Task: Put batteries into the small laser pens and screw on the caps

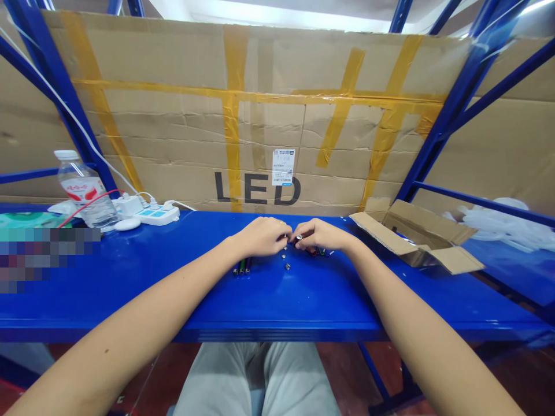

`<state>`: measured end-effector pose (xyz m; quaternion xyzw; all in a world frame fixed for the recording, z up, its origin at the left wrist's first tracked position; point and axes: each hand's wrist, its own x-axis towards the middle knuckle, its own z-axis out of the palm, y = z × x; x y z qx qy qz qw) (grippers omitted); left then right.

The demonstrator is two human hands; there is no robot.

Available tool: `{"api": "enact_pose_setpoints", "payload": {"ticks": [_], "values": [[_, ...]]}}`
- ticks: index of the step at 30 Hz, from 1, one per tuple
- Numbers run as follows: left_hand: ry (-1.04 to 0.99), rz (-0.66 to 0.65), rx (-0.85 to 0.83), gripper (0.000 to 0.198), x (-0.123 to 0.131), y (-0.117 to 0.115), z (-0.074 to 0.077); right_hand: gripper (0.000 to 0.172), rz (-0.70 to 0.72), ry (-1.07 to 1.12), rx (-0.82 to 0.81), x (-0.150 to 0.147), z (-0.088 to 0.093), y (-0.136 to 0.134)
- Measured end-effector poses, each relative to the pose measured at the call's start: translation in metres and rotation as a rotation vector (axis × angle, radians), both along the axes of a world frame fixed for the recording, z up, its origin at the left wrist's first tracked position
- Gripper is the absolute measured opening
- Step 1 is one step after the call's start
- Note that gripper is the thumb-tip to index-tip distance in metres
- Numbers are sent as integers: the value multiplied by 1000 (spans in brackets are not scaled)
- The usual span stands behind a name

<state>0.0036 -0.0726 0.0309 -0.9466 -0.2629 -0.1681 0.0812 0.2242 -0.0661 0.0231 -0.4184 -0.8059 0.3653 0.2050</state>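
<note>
Mid-frame, right hand (318,234) pinches a tube (299,237), likely to steady it; left hand (264,236) curls close; can't tell its grip.

A workshop, apparently: blue rack (463,86) at both sides, bench (321,303) across the middle, loose parts (287,266) at centre, open box (457,255) at right.
</note>
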Motion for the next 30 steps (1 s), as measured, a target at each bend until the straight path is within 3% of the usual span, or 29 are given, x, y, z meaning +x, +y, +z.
{"api": "enact_pose_setpoints", "payload": {"ticks": [7,13,20,23,30], "values": [[212,7,-148,23,-1,-2,-2,28,-29,-40,-30,-1,2,-2],[244,-26,-209,17,1,-2,-4,28,-28,-44,-29,-1,2,-2],[278,45,-295,8,4,-8,0,24,-20,-81,-22,-3,4,-5],[249,50,-274,9,4,-8,2,22,-15,-102,-25,-3,4,-5],[-54,32,-44,23,8,-6,-1,19,2,-98,-17,-6,5,-8]]}}
